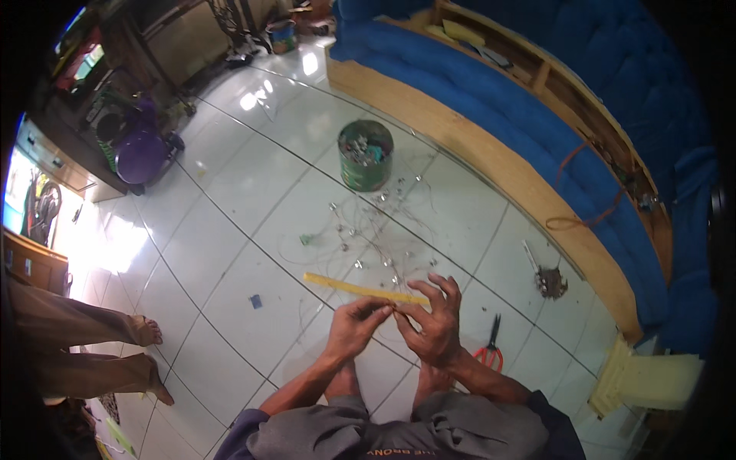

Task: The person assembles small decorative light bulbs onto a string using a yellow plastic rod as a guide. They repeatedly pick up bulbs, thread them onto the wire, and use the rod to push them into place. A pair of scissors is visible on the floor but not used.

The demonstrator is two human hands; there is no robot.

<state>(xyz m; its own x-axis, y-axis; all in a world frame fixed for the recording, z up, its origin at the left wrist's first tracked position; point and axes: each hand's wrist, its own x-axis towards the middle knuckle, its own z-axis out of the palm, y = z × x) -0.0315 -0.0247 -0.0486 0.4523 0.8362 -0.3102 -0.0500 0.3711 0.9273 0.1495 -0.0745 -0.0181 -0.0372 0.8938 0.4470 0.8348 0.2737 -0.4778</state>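
Note:
My left hand (356,325) and my right hand (435,331) meet in front of my knees, thumbs and forefingers pinched on something tiny that I cannot make out. The right hand's other fingers are raised and spread. Just beyond the fingertips a long yellow strip (345,287) lies across the floor, its right end partly behind my right hand. Past it spreads a loose tangle of thin wires with several small silvery pieces (353,232). A green can (366,173), filled with small metal bits, stands at the far side of the tangle. Scissors (493,345) with orange handles lie right of my right hand.
A curved blue sofa (460,84) with a wooden base runs along the right. A yellowish block-like piece (652,379) stands at lower right. A small blue square (255,301) and a dark clump (550,282) lie on the tiles (230,230). Another person's feet (152,331) are at left.

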